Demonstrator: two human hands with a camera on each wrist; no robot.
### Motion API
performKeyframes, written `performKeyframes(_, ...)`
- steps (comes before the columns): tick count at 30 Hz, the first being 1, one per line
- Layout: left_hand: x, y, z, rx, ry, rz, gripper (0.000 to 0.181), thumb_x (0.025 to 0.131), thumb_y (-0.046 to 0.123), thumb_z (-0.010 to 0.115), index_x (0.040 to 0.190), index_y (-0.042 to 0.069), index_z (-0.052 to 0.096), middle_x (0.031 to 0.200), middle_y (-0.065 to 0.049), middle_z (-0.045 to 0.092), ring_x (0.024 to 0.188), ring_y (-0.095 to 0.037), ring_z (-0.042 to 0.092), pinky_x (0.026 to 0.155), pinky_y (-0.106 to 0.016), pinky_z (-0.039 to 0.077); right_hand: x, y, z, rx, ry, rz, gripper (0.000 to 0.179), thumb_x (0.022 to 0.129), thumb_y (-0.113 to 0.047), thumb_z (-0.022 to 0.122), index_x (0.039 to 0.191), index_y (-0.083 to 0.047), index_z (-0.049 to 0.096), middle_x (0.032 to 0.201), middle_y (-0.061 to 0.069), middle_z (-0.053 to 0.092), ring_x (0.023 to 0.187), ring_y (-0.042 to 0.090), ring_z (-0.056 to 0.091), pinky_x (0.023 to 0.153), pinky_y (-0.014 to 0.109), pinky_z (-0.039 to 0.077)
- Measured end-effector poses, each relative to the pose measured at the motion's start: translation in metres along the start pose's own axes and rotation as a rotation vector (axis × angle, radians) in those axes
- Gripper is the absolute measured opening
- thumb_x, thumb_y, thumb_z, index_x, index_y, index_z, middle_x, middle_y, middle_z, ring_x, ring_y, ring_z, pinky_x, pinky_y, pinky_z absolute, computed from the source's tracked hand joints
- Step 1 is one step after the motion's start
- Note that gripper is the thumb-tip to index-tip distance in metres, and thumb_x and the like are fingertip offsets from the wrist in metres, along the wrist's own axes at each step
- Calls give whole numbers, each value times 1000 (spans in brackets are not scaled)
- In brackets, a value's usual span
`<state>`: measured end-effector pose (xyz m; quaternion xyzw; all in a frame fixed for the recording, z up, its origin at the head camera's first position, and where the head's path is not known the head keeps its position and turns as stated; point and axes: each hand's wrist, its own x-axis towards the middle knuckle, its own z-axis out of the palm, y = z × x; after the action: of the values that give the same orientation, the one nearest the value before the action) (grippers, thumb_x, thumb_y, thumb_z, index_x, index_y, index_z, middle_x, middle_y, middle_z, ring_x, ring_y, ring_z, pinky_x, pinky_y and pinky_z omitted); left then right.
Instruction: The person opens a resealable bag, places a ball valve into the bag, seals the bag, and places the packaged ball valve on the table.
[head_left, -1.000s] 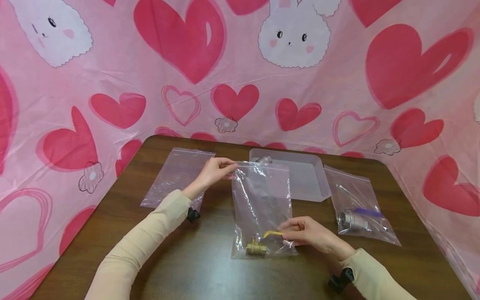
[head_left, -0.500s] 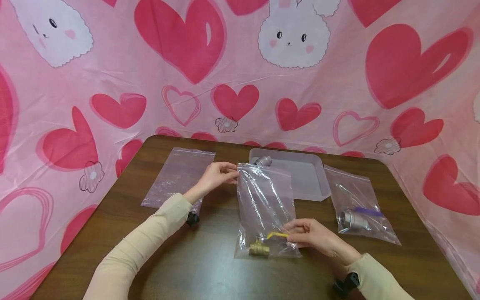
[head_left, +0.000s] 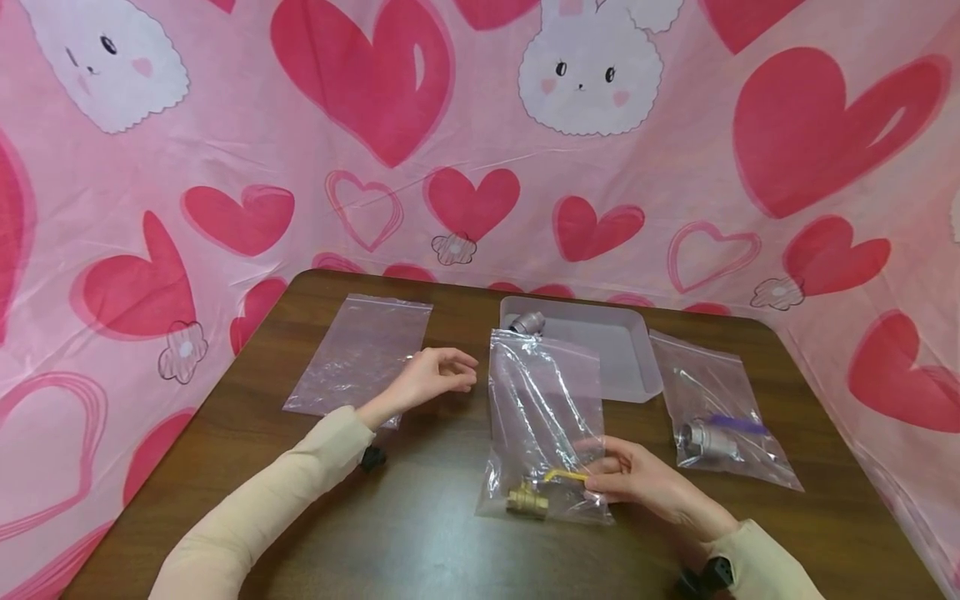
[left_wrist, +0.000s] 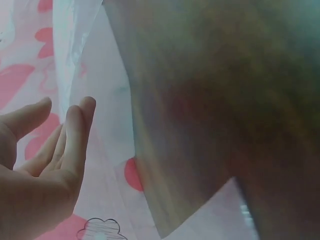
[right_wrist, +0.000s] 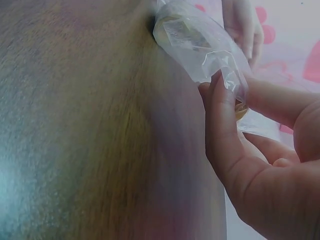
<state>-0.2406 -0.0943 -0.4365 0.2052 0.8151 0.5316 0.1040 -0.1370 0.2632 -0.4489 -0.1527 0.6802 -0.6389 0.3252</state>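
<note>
In the head view a clear zip bag (head_left: 543,400) holds a brass ball valve (head_left: 527,502) with a yellow lever handle (head_left: 564,475). My right hand (head_left: 637,483) pinches the end of that handle through the plastic at the bag's lower right. The right wrist view shows thumb and forefinger squeezing the crumpled plastic. My left hand (head_left: 435,377) is apart from the bag, to the left of its upper edge. Its fingers are loosely bent and hold nothing, as the left wrist view also shows of the left hand (left_wrist: 55,155).
Behind the bag stands a pale plastic tray (head_left: 652,367) with a metal fitting (head_left: 528,322) in its left corner. A flat zip bag (head_left: 360,350) lies at left. At right, another zip bag (head_left: 697,375) contains a steel valve (head_left: 708,442) with a purple handle (head_left: 738,424).
My left hand has let go of the bag's top corner and drawn back toward me. The bag with the brass valve has shifted slightly right, along with my right hand.
</note>
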Motion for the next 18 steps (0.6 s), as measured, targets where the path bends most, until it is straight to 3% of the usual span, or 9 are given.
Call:
performKeyframes(12,-23,1,10,45,-79,56,32,91,15,72,117,-3,67,102,-16,76,84,-28,75,79,-25,58,-15,6,-13,-20,1,17,64,97,-7,61,141,19,23,105,-2,75,91,10,73,78,23,59)
performKeyframes(18,-31,2,15,11,-113,62,31,91,12,71,116,-5,66,103,-18,76,85,-28,76,75,-19,57,-33,10,-24,10,-15,41,50,98,-6,59,133,21,35,105,-2,76,91,9,73,79,21,59)
